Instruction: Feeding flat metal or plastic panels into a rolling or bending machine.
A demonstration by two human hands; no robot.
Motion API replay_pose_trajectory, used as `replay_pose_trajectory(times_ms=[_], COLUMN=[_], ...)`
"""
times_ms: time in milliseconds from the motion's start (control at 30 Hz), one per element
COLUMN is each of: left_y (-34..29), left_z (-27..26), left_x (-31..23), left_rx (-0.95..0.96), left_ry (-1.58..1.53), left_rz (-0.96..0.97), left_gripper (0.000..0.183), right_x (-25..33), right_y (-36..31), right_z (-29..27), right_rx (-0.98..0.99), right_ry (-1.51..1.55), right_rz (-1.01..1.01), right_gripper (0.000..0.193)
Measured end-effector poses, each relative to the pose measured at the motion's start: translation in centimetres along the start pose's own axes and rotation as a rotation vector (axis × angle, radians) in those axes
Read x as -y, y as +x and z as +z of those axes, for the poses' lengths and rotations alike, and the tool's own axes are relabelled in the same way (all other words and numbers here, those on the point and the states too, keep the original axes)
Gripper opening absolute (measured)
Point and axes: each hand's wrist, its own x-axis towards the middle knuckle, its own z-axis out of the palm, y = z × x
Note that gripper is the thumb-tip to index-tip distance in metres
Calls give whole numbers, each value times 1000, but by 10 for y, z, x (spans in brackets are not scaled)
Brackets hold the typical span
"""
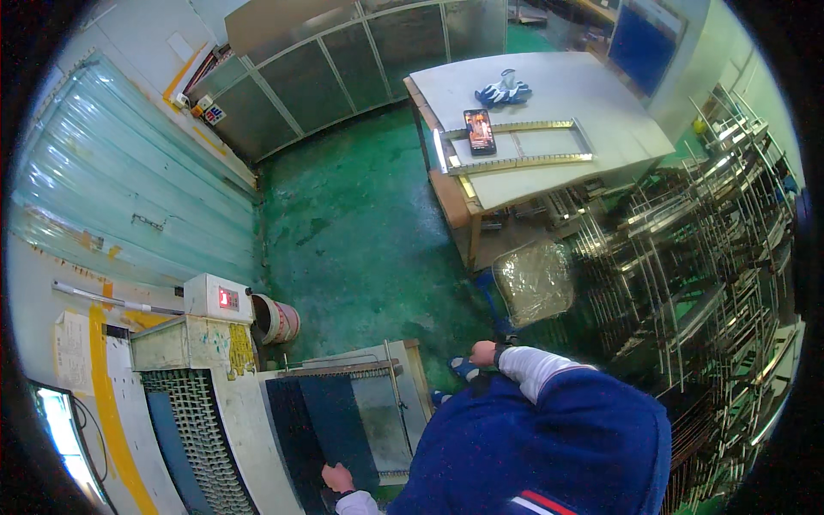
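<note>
My left hand (337,477) is low in the picture, over the dark blue panels (343,421) that lie side by side on a metal frame (393,378). Its fingers look curled in at the boundary of two panels; what they grip, if anything, is hidden. My right hand (483,353) is held in front of my body, above the floor, a dark band at its wrist. Its fingers are folded closed, and I cannot make out anything held in them.
Left of the frame stands a machine with a mesh conveyor belt (202,421) and a control box (219,298), near a bucket (276,319). A table (549,86) bears a phone (480,131), gloves (503,89) and an empty frame (558,158). Stacked metal racks (695,266) and a plastic-wrapped stool (534,281) stand right.
</note>
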Motion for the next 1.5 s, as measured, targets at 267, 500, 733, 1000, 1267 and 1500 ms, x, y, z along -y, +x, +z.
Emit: replay_pose_trajectory(times_ms=[267,500,733,1000,1267,1500], left_y=[1,9,10,14,3,-5], left_z=[7,8,18,25,4,-14], left_x=[5,6,19,25,11,-14], left_rx=[-111,89,-53,-49,5,5], left_ry=[32,70,9,9,45,33], left_rz=[20,-119,20,26,-29,-41], left_gripper=[25,30,26,28,25,21], right_x=[2,-2,-8,-3,3,-2], right_y=[1,9,20,9,10,18], right_z=[-1,11,19,14,12,21], right_rx=[1,-73,-22,-82,-41,-70], right_ry=[-77,80,20,57,126,59], right_rz=[-33,95,96,43,94,109], right_gripper=[37,38,38,37,34,33])
